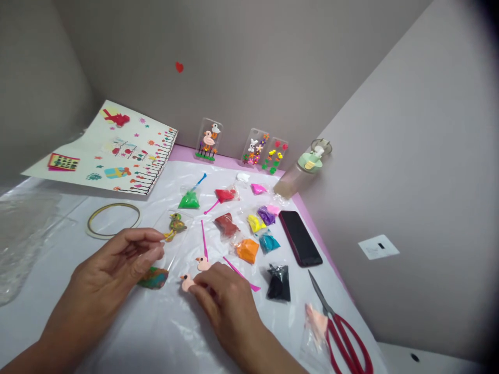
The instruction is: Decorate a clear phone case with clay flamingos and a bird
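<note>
My left hand (117,262), fingers curled toward the thumb, is over the left side of a clear phone case (180,248); whatever it pinches, if anything, is hidden. A mottled green and yellow clay duck (176,224) is on the case near those fingertips. Below the hand is a patch of mottled green, blue and brown clay (155,279). My right hand (230,298) has its thumb and forefinger closed on a pale pink clay duck (187,283) with an orange beak. A second pale pink duck (202,264) lies just beyond these fingers.
Several bags of coloured clay, including orange (248,251) and black (278,283), lie at centre right with pink sticks (205,240). Right are a phone (300,238) and red-handled scissors (346,337); left, a tape roll (90,226). Decorated cases (209,139) and a bottle (298,174) stand behind.
</note>
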`<action>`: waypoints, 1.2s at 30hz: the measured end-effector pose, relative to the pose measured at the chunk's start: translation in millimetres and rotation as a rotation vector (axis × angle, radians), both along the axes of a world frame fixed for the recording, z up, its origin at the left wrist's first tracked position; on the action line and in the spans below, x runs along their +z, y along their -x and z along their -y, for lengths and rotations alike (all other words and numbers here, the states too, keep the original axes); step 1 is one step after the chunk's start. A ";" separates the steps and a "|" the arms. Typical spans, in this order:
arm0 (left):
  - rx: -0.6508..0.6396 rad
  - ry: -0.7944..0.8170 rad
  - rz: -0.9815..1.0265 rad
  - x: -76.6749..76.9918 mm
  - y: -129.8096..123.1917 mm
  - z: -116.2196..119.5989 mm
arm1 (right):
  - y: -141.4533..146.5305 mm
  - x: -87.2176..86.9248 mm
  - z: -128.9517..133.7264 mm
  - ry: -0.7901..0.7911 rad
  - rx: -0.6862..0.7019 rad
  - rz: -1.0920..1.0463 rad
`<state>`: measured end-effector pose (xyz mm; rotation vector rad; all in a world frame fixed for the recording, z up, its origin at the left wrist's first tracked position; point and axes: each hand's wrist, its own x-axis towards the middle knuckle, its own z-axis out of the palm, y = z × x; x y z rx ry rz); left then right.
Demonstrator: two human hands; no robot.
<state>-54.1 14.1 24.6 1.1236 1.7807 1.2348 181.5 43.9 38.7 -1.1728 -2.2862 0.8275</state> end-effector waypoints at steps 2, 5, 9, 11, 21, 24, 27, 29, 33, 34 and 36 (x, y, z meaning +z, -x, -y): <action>0.007 0.002 -0.006 0.1 1.5 -1.1 | 3.0 -6.1 0.7 -0.085 0.009 0.050; 0.037 0.032 0.012 2.0 0.0 -2.7 | 8.6 -17.1 1.8 -0.266 -0.002 0.113; 0.036 0.056 0.053 -4.7 -1.7 -4.8 | 14.1 -29.3 4.5 -0.460 0.011 0.170; 0.054 0.047 0.056 -9.4 -2.1 -4.8 | 14.0 -30.2 5.1 -0.468 0.009 0.184; 0.175 0.026 0.252 0.3 -18.3 -2.0 | -6.2 -15.9 -12.7 -0.254 -0.091 0.154; 0.203 0.000 0.327 -6.4 -21.0 -3.4 | -6.9 -16.5 -14.4 -0.268 -0.128 0.234; 0.195 0.002 0.360 -8.3 -22.0 -1.9 | -4.5 -18.6 -13.6 -0.288 -0.129 0.275; 0.181 0.014 0.344 -5.5 -22.0 -0.1 | -2.8 -21.2 -13.2 -0.312 -0.125 0.279; 0.147 0.042 0.262 0.4 -17.3 1.7 | -2.0 -24.7 -13.8 -0.338 -0.114 0.227; 0.134 0.052 0.239 0.3 -15.0 1.8 | -2.1 -24.1 -14.0 -0.318 -0.111 0.196; 0.089 0.061 0.199 -1.1 -10.3 1.9 | -2.2 -20.4 -14.3 -0.188 -0.123 0.095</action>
